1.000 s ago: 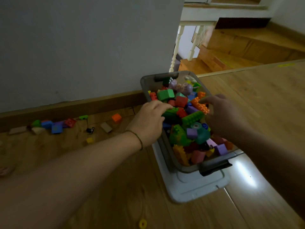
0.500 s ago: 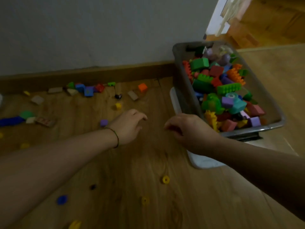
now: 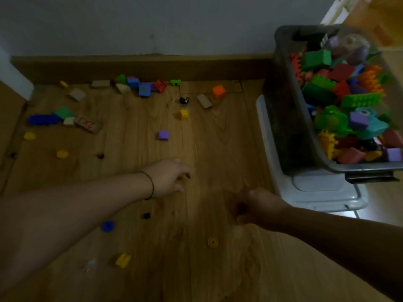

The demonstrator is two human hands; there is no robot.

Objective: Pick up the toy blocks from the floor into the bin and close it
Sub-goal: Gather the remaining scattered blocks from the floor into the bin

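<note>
You are no longer working over the bin. A second ago both hands were above its heap of blocks, and now they are hanging low over the floor to its left, so that load is in and you are starting another pick-up.

Your left hand is hovering with fingers loosely curled, holding nothing. Your right hand is blurred and in shadow. A small yellow piece is showing right at its fingertips, but I cannot tell whether you are pinching it or only reaching (the fingers are too dark to read).

The yellow ring is lying near that hand, on your side of it. The purple block is sitting ahead of your left hand, apart from it, and the blue round piece is lying beside your left forearm.

Many loose pieces are lying along the skirting board, so the task is looking far from done. The white lid is lying under the bin, so closing is waiting.
</note>
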